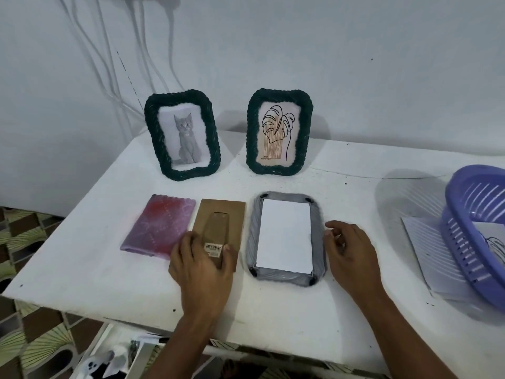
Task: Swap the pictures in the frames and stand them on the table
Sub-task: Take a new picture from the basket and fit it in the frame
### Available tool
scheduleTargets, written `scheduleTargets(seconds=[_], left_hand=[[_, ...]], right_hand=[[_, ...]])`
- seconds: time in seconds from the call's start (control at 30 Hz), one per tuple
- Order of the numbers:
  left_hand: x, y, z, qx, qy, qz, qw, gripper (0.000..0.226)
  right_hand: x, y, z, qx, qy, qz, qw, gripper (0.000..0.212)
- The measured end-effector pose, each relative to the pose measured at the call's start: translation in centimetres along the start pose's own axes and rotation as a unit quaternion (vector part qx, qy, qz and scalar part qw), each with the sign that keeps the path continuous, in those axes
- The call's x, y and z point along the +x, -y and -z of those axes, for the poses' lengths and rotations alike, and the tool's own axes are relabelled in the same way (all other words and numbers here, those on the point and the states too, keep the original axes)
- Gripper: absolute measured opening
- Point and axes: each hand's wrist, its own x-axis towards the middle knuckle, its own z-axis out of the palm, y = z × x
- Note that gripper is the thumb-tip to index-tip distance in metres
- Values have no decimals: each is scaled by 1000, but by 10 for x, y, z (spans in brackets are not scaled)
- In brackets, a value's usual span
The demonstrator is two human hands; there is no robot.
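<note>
A grey frame [286, 239] lies face down near the front of the white table [355, 170], with a white sheet [284, 235] set in its back and small dark clips at the corners. Just to its left lies the brown backing board [218, 231] with its fold-out stand, and the left hand [202, 265] rests on the board's near end, fingers spread around the stand – pressing or taking hold, not yet lifting. The right hand [347, 248] is open, its fingertips at the frame's right edge. The board looks light and stiff, so it is probably best pinched by its long edges rather than by the stand, which may flex at its hinge. The sheet is thin and would crease easily – better to steady the frame by its woven rim. Two dark frames, the cat frame [182, 135] and the leaf frame [278, 132], stand at the back.
</note>
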Motion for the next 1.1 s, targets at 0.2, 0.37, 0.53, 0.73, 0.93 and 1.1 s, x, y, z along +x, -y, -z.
scheduleTargets(seconds=[0.2,0.37,0.53,0.73,0.93,1.1], left_hand=[[0,-7,9,-45,-3,26,999,65],[5,-28,26,-70,-27,23,997,53],[-8,-65,20,-86,26,2,996,46],[-27,-98,-4,-19,34,-4,999,55],[-36,-112,-21,9,18,-9,1000,55],[-41,-111,-30,30,18,-10,999,54]], right_hand=[[-1,-1,0,5,0,12,1000,18],[-1,-2,1,14,12,13,1000,18],[0,2,3,13,22,6,1000,18],[1,3,3,-5,29,-4,1000,17],[1,2,5,5,38,1,999,18],[1,1,5,10,43,3,999,19]])
